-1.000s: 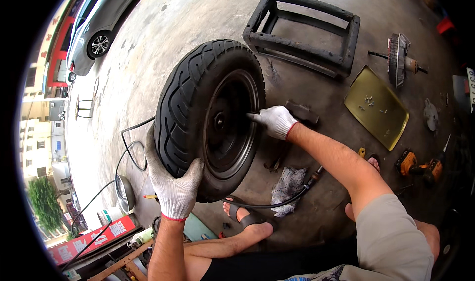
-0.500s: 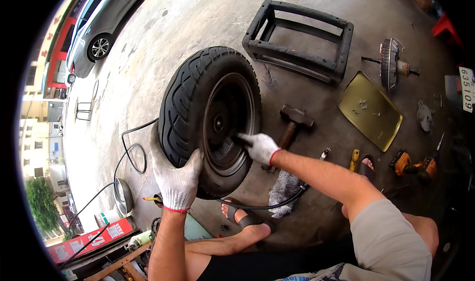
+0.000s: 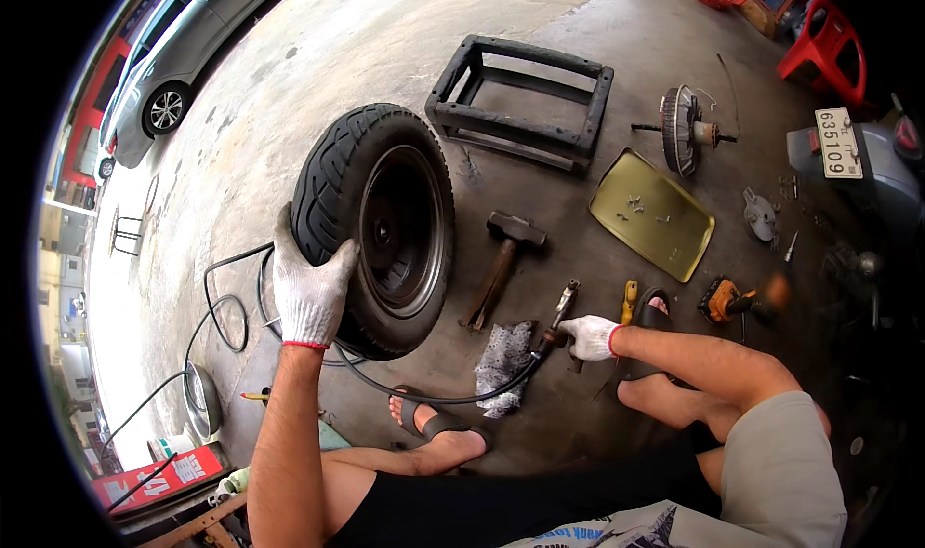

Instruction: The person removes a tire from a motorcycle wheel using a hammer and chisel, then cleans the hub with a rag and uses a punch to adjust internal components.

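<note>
We see a person sitting low on a concrete floor [image 3: 405, 27], both hands in white knitted gloves with a red cuff. The left hand [image 3: 308, 293] lies on the tread of a small black scooter wheel [image 3: 376, 225], which stands upright on the floor in front of the left knee. The fingers are spread and curved around the tyre, so the hand steadies the wheel more than it clamps it.

The right hand [image 3: 590, 337] is low on the floor, to the right of the wheel and well apart from it. It is closed around the end of a black air hose [image 3: 434, 394], where a metal inflator nozzle [image 3: 562, 307] points away from the person. The hose runs from this hand in a curve along the floor, passes in front of the left foot in a black sandal [image 3: 434, 423] and goes under the wheel.

Between the wheel and the right hand lies a hammer [image 3: 501, 264] with a wooden handle, and just beside the hose lies a crumpled patterned rag [image 3: 503, 365]. A screwdriver with a yellow handle [image 3: 629, 300] lies near the right hand. Farther away we see a flat brass-coloured tray [image 3: 674, 244] with some small screws in it, a black metal frame [image 3: 520, 100] and a round hub part with an axle [image 3: 686, 132]. A grey car [image 3: 164, 76] stands at the upper left.
</note>
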`<state>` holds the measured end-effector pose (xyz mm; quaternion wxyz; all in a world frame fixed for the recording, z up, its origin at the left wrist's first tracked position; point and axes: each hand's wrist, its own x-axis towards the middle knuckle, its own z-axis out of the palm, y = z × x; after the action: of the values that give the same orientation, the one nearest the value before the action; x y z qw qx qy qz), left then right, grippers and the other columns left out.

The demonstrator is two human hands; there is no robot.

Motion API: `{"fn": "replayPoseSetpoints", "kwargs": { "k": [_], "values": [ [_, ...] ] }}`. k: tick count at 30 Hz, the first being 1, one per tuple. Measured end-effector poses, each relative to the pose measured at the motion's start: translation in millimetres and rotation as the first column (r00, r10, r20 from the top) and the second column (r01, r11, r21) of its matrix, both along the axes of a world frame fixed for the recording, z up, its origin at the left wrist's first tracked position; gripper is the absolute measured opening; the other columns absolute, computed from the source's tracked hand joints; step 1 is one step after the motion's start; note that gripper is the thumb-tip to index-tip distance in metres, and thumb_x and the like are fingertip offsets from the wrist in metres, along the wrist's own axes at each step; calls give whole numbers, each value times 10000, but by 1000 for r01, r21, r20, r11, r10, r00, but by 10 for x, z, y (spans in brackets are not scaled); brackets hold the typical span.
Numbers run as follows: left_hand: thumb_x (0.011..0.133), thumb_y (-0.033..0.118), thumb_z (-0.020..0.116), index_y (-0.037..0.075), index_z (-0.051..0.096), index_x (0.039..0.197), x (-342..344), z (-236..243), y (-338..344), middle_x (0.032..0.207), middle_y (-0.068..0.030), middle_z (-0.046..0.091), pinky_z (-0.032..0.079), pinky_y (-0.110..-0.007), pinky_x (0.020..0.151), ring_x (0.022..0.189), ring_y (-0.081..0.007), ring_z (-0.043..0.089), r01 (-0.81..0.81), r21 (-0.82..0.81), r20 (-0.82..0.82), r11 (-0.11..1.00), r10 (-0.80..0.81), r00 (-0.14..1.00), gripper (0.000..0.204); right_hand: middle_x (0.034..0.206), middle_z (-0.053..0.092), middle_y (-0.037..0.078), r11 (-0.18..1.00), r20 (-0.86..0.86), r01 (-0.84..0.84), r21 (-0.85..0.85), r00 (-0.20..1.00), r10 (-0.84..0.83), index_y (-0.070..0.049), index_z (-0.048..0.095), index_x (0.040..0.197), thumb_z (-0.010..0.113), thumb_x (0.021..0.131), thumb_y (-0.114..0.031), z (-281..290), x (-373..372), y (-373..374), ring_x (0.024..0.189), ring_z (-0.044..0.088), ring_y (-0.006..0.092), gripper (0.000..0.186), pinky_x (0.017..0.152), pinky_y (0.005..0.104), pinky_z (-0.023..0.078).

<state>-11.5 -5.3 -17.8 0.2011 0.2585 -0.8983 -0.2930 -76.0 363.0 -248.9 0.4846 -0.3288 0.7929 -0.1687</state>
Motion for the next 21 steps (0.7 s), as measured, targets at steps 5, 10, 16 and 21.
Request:
{"fn": "replayPoseSetpoints", "kwargs": {
  "k": [5,10,16,21],
  "values": [
    [751,276,783,-105,362,1433,2,-23,-17,1316,-315,556,430,-389,1061,1214,-352,583,-4,-38,-30,999,3,1000,888,944,723,226,854,-69,491,169,871,-487,19,689,1020,672,813,-304,-397,154,181,971,700,350,384,847,412,539],
    [767,304,773,-85,370,1436,5,38,76,1306,-309,568,430,-388,1050,1209,-353,586,-86,-26,24,996,87,996,872,1013,704,272,549,-134,832,79,555,-821,33,662,1037,731,775,-427,-697,431,-308,1025,679,390,534,898,430,530],
    [777,300,773,-73,366,1442,-39,-35,-3,1288,-290,589,434,-388,1043,1187,-353,598,-125,-31,-21,992,124,992,864,867,714,153,262,-31,946,-193,261,-965,-40,638,1002,692,801,-179,-820,453,-489,816,723,281,250,697,401,563],
    [776,309,774,-78,375,1429,97,-127,-208,1272,-286,603,445,-392,1030,1178,-356,604,-143,62,-32,988,145,989,857,894,660,33,293,709,925,-243,375,-597,7,647,1041,662,859,-73,167,146,-684,779,609,134,199,721,296,512]
  ]
}}
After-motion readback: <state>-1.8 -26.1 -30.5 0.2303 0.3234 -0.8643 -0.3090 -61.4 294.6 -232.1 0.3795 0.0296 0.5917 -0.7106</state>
